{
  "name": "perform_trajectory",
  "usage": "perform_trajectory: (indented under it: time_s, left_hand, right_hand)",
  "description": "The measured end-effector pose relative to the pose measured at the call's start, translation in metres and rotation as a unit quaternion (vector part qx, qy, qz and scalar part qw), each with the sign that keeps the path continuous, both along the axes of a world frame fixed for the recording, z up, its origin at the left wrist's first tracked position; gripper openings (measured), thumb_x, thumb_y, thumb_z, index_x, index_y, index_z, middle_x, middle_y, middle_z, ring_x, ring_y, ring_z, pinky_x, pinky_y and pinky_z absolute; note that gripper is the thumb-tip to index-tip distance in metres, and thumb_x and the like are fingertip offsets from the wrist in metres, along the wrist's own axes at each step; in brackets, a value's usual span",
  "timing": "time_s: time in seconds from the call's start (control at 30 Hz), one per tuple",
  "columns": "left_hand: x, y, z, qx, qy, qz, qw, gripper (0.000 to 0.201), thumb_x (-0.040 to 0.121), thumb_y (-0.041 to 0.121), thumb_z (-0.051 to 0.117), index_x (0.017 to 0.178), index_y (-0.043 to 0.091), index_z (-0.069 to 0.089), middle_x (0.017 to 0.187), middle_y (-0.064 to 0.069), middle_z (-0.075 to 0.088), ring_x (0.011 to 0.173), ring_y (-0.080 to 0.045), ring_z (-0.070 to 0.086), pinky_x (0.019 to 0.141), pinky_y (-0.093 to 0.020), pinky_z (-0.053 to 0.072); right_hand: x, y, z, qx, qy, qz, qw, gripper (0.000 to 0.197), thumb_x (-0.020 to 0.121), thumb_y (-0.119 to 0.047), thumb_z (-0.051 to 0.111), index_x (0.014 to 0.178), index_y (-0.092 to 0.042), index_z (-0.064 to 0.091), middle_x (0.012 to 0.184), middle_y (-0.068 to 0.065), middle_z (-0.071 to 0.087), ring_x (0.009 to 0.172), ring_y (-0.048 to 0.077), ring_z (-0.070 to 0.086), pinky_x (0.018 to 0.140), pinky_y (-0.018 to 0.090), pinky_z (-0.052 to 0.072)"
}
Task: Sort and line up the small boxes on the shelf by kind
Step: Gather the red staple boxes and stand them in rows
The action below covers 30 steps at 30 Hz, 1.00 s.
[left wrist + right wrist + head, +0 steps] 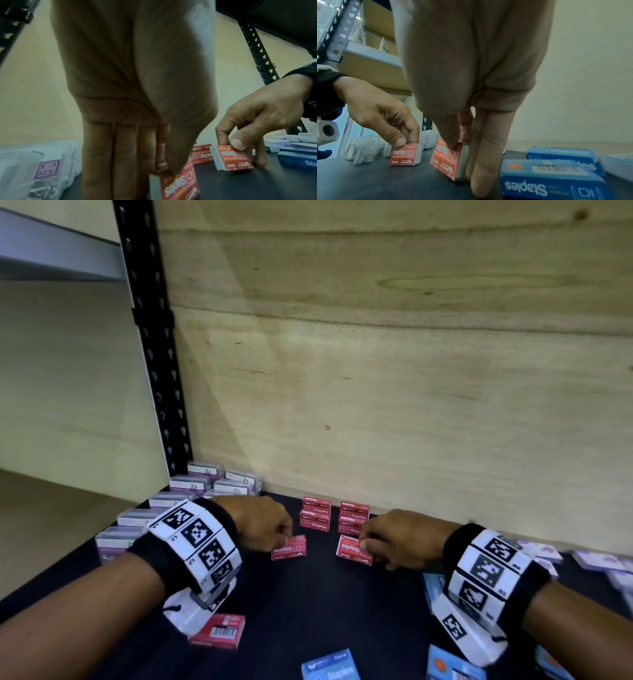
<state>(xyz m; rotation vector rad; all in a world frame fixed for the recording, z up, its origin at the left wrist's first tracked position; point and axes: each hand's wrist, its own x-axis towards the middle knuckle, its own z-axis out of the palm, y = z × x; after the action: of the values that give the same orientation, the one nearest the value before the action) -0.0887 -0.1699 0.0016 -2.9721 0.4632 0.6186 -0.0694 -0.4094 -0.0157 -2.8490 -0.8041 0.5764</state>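
Two hands (pixel 263 525) (pixel 394 537), each pinching red box (pixel 289 547) (pixel 354 550)

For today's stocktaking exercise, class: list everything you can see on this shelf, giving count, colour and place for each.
Staples boxes: about seven visible, red; stacked at the back wall, one in each hand, one near the front edge.
Staples boxes: several, blue, front right.
Clear packs: many, purple labels, left rear.
Purple-and-white boxes: several, far right.
Shelf: one, black top.
Back panel: wood.
Left hand: pinches a red box.
Right hand: pinches another red box.
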Motion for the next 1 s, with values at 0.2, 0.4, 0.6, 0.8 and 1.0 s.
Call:
perform_trajectory:
  time_s: [0.2, 0.4, 0.6, 0.8, 1.0]
  left_hand:
    - [0.001, -0.006, -0.005, -0.010, 0.015, 0.019, 1.000, 0.035, 0.092, 0.052, 0.053, 0.119, 0.030, 0.060, 0.115, 0.009, 0.063, 0.104, -0.013, 0.058, 0.097, -0.036, 0.047]
    - [0.005, -0.012, -0.009, 0.023, -0.054, -0.040, 0.997, 0.025, 0.092, 0.040, 0.062, 0.114, 0.027, 0.062, 0.094, 0.009, 0.057, 0.090, -0.015, 0.058, 0.074, -0.029, 0.043]
    - [0.009, -0.007, -0.004, -0.091, -0.045, -0.036, 0.994, 0.027, 0.091, 0.020, 0.066, 0.116, 0.027, 0.061, 0.091, 0.009, 0.068, 0.077, -0.010, 0.063, 0.074, -0.026, 0.053]
    - [0.005, -0.005, -0.001, -0.107, -0.058, -0.065, 0.990, 0.051, 0.095, 0.017, 0.061, 0.139, 0.041, 0.049, 0.096, 0.008, 0.061, 0.076, -0.008, 0.057, 0.068, -0.012, 0.044]
    - [0.004, -0.003, -0.003, -0.180, -0.037, -0.049, 0.982, 0.038, 0.097, 0.019, 0.058, 0.125, 0.044, 0.054, 0.085, 0.012, 0.061, 0.071, -0.002, 0.059, 0.061, -0.009, 0.043]
  right_hand:
    - [0.000, 0.000, -0.004, 0.047, 0.020, -0.039, 0.998, 0.021, 0.104, -0.033, 0.040, 0.107, -0.018, 0.055, 0.101, 0.001, 0.071, 0.090, 0.019, 0.073, 0.090, 0.038, 0.057]
    - [-0.002, 0.001, -0.001, 0.013, -0.009, -0.025, 1.000, 0.022, 0.104, -0.033, 0.039, 0.110, -0.017, 0.053, 0.102, 0.003, 0.073, 0.084, 0.018, 0.073, 0.088, 0.037, 0.055]
    - [-0.001, 0.001, 0.004, 0.086, 0.044, -0.043, 0.994, 0.022, 0.101, -0.037, 0.043, 0.107, -0.016, 0.046, 0.101, 0.005, 0.071, 0.083, 0.019, 0.074, 0.079, 0.039, 0.061]
    - [-0.002, 0.004, 0.024, 0.019, 0.015, 0.001, 1.000, 0.013, 0.099, -0.034, 0.047, 0.104, -0.022, 0.045, 0.081, 0.001, 0.071, 0.071, 0.017, 0.074, 0.066, 0.030, 0.057]
    - [0.004, 0.010, 0.030, -0.079, -0.057, 0.038, 0.995, 0.014, 0.097, -0.035, 0.050, 0.104, -0.023, 0.049, 0.086, -0.001, 0.070, 0.081, 0.021, 0.067, 0.077, 0.036, 0.055]
